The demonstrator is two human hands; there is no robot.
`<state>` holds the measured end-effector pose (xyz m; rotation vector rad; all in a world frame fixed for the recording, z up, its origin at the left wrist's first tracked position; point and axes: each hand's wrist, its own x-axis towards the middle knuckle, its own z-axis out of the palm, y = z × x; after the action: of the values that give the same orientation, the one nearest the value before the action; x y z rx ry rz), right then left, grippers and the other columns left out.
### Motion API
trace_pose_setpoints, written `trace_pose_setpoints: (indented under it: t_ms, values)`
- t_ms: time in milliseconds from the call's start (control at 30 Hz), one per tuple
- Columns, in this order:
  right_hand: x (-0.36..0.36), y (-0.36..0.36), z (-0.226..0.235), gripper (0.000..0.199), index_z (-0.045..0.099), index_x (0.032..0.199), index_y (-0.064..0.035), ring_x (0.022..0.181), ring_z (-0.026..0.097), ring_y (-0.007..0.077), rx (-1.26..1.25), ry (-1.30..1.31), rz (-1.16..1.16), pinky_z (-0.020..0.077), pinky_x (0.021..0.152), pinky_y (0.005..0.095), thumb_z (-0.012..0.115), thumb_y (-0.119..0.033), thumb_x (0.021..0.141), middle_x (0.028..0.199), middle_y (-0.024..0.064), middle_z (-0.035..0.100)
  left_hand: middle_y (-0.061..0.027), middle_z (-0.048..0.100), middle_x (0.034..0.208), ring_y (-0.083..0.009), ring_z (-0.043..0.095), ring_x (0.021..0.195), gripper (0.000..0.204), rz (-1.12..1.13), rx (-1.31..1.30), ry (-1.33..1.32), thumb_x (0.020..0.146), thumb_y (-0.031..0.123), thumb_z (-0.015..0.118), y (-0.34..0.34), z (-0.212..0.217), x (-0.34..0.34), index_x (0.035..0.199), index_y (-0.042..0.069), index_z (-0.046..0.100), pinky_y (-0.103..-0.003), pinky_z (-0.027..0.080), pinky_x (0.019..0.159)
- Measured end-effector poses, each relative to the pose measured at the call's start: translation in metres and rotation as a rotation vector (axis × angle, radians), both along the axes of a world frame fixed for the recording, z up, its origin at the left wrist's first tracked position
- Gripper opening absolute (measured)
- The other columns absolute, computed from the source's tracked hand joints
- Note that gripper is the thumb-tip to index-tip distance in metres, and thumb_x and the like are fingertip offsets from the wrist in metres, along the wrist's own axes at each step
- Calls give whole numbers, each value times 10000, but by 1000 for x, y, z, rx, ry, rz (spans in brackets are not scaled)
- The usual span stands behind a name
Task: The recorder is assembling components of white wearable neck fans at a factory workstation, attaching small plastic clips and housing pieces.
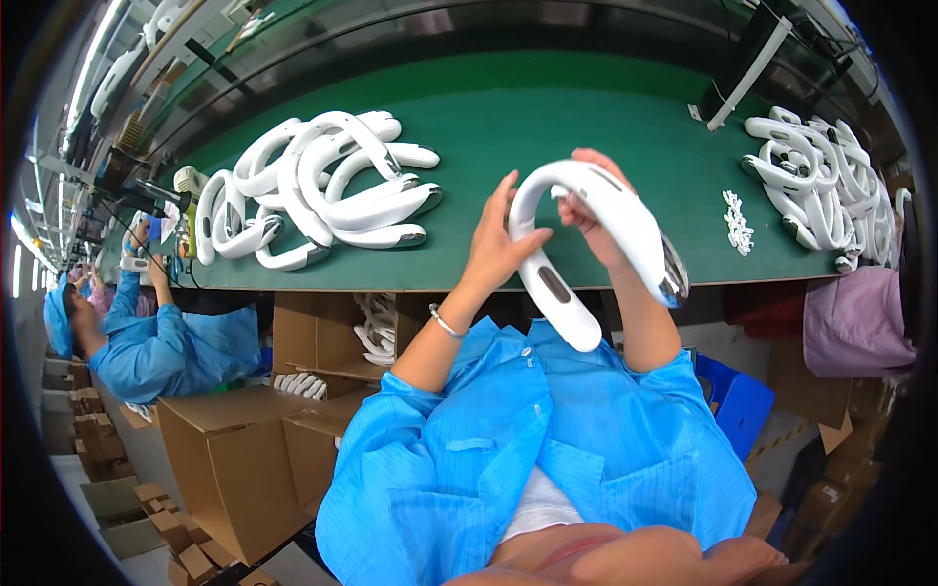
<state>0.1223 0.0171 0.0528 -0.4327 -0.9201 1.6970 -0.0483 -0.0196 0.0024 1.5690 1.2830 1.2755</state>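
A white U-shaped neck fan [625, 210] with a shiny silver end is held up in front of my chest, above the table's near edge. My left hand [496, 239] is closed around its curved left side, the thumb on the inner side. My right hand [598, 220] is behind the fan's other arm and partly hidden by it, its fingers bent against the fan. At those fingertips shows a small white piece [560, 192], too small to make out. Several small white parts [738, 225] lie loose on the green table [508, 107] to the right.
A heap of white neck fans [327, 186] lies at left on the table, another heap [821, 181] at far right. Cardboard boxes [230, 439] stand below left. A co-worker in blue [161, 347] sits at left; a pink sleeve [850, 322] shows at right. A black stand [747, 63] rises behind.
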Motion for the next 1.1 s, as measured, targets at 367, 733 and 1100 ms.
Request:
trace_pose_setpoints:
  t_ms: [367, 733, 1100]
  values:
    - [11, -29, 16, 457, 479, 1256, 25, 842, 631, 102, 65, -354, 38, 497, 738, 209, 651, -83, 846, 916, 73, 648, -84, 612, 992, -184, 616, 857, 453, -66, 387, 21, 709, -56, 676, 4, 38, -1, 1140, 64, 604, -280, 503, 751]
    - [-4, -12, -16, 115, 627, 918, 36, 680, 621, 112, 32, -444, -186, 532, 639, 237, 633, 18, 805, 799, 82, 648, -91, 582, 914, -157, 623, 742, 242, -95, -382, -687, 937, 113, 508, 3, 21, 24, 1139, 29, 406, -307, 578, 611]
    - [-10, -19, -24, 102, 664, 863, 0, 701, 620, 120, 269, -617, -418, 507, 644, 227, 658, 37, 768, 835, 49, 639, -100, 504, 1025, -155, 574, 749, 412, -173, -527, -773, 915, 55, 454, -15, 31, 29, 1289, 79, 282, -312, 560, 580]
